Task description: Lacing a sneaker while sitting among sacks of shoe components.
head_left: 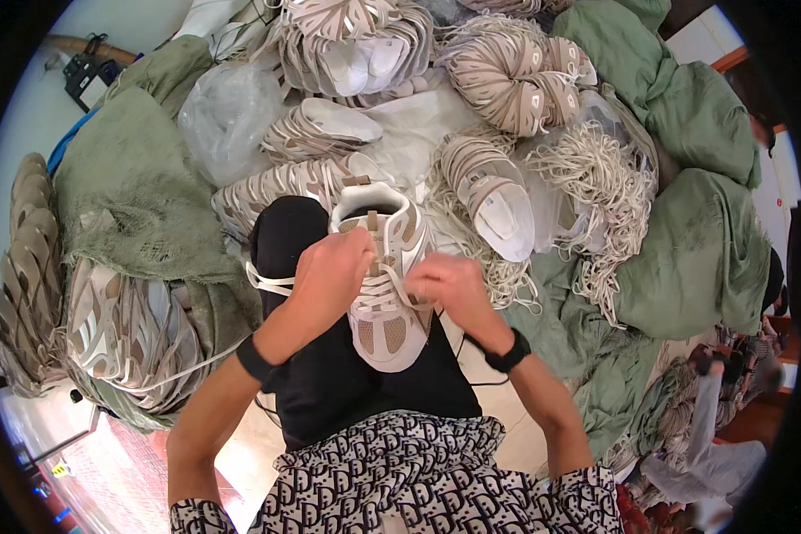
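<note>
A beige and white sneaker (390,334) rests on my black-trousered lap, its toe pointing toward me. Cream shoelace (376,294) crosses its front in several rows. At the upper eyelets, beside the tongue, my left hand (334,271) is closed in a pinch on the lace, and a loose length of lace (269,283) sticks out on its left. My right hand (454,287), slightly blurred, is closed at the sneaker's right side with lace at its fingertips. The fingertips of both hands are partly hidden.
Stacked shoe uppers (498,76) and nested pieces (489,196) lie ahead of me. A tangled heap of cream laces (596,178) sits at right, beside green sacks (694,258). Another green sack (133,178) with bundled uppers (120,325) stands at left, near a clear plastic bag (227,120).
</note>
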Demonstrator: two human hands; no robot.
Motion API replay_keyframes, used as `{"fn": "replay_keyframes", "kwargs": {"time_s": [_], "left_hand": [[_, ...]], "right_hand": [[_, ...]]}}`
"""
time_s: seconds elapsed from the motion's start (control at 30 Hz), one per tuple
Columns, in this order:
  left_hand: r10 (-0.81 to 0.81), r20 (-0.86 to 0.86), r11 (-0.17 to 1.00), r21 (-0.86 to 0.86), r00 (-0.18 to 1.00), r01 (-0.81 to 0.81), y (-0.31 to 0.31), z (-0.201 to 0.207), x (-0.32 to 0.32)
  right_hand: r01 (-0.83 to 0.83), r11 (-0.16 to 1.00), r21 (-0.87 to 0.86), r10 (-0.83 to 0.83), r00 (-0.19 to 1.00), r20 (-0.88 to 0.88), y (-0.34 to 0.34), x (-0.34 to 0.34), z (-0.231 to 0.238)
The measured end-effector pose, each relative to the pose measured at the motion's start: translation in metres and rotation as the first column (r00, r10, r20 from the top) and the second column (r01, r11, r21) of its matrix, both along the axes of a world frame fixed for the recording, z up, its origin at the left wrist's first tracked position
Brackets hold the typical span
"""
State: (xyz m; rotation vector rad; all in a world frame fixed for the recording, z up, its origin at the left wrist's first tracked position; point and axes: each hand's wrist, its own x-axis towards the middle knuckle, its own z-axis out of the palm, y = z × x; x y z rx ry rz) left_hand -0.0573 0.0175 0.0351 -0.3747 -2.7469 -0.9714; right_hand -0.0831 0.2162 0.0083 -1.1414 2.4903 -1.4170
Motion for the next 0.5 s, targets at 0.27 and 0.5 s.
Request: {"fn": "replay_keyframes", "kwargs": {"time_s": [0.27,0.5], "left_hand": [[0.071,0.399,0.997,-0.025,0.914,-0.066,0.013,-0.007,-0.017],[0.058,0.439,0.994,0.06,0.896,-0.093,0.018,-0.006,-0.017]], "right_hand": [[0.104,0.992,0.07,-0.116,0.973,0.199,-0.004,-0.015,-0.009],[0.101,0.991,0.093,-0.079,0.974,-0.212,-0.011,-0.018,-0.015]]}}
